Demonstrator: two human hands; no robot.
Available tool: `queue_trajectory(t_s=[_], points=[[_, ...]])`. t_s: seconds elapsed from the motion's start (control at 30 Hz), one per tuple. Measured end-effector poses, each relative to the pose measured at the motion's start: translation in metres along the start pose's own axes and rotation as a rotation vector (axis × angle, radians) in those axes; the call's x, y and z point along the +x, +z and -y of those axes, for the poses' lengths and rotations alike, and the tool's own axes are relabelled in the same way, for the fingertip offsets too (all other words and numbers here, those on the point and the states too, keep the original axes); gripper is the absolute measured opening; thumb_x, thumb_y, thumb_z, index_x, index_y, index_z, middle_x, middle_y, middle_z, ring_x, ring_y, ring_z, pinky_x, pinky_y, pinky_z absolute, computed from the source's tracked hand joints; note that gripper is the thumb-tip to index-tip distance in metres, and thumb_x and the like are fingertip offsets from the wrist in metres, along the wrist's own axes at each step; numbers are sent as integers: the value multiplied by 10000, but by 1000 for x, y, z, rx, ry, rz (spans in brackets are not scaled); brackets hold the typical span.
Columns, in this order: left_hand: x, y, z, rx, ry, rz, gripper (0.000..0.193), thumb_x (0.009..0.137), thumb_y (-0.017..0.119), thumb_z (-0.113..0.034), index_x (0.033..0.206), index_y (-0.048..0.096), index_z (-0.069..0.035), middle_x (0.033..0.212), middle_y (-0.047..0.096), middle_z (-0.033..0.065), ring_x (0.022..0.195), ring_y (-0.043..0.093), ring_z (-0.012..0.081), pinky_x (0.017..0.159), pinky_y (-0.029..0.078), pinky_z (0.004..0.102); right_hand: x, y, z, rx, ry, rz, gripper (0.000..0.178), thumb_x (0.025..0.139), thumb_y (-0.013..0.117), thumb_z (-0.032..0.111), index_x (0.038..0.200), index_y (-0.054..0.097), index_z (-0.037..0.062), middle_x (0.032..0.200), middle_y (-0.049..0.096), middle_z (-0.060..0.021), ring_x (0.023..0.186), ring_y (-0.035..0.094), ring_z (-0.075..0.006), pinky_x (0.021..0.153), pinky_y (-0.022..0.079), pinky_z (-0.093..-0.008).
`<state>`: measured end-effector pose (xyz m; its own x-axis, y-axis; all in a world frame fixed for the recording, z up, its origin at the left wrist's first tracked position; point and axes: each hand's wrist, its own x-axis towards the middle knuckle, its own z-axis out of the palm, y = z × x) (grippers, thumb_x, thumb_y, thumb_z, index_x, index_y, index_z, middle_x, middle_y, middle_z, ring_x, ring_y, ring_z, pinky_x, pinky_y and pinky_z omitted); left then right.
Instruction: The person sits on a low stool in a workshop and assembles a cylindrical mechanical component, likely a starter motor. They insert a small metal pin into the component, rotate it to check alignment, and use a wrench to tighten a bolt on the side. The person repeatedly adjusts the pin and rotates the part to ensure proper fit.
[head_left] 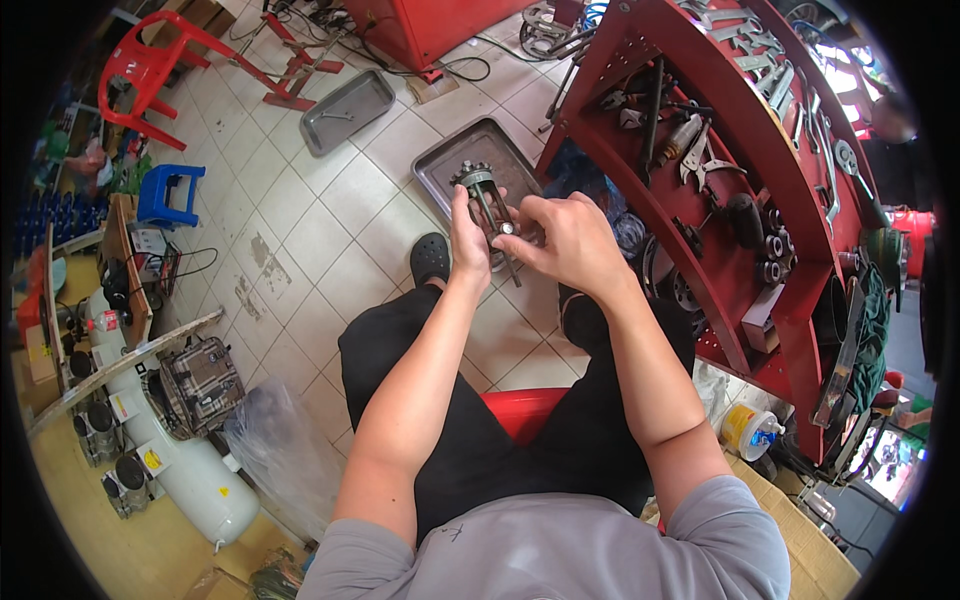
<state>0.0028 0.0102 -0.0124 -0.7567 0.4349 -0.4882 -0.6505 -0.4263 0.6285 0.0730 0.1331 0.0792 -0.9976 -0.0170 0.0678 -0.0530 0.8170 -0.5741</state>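
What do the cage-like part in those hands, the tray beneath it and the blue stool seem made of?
The cage-like part: apparently metal, dull grey with bright glints.

The tray: probably pressed sheet metal, from its thin rim, rounded corners and dull sheen, though plastic isn't excluded.

The blue stool: most likely moulded plastic, smooth and evenly coloured.

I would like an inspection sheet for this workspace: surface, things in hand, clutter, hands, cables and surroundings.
Surface: tiled floor, patchy dark stains.
Things in hand: rod-framed metal part.
Clutter: grey tray holding a small metal tool; larger tray beyond the hands; locking pliers among tools on the red rack.
Hands: left hand holds the part; right hand is at its side, grip unclear.
Cables: black cable looped on floor.
Surroundings: red chair, blue stool, white tank.
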Motion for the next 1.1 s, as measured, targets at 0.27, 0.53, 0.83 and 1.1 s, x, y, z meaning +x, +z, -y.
queue_trajectory(t_s=[0.27,0.53,0.83,1.1], points=[[3,-3,2,25,-5,12,564,964,303,-522,1055,546,-21,891,614,92,672,623,203,642,523,324,-1,2,-3,-84,20,54,220,742,690,206,914,606,98,748,655,-84,710,628,-252,681,422,-357],[4,-3,4,27,-6,-6,548,967,309,-514,1061,543,-28,946,623,99,705,630,198,636,536,338,-1,2,-2,-30,-2,4,190,748,669,154,911,624,67,732,645,-91,693,621,-251,669,411,-365],[3,-2,5,82,1,-9,608,946,303,-564,1051,569,-27,911,623,80,799,603,200,738,488,320,-1,6,-4,-62,2,-12,212,743,679,210,895,613,76,708,644,-85,690,626,-256,649,414,-368],[3,-2,5,80,16,-20,602,948,313,-556,1064,568,-23,910,619,78,862,601,194,770,485,317,-2,7,-2,-42,-50,-56,245,735,688,241,900,607,79,681,642,-69,665,627,-258,639,423,-375]])
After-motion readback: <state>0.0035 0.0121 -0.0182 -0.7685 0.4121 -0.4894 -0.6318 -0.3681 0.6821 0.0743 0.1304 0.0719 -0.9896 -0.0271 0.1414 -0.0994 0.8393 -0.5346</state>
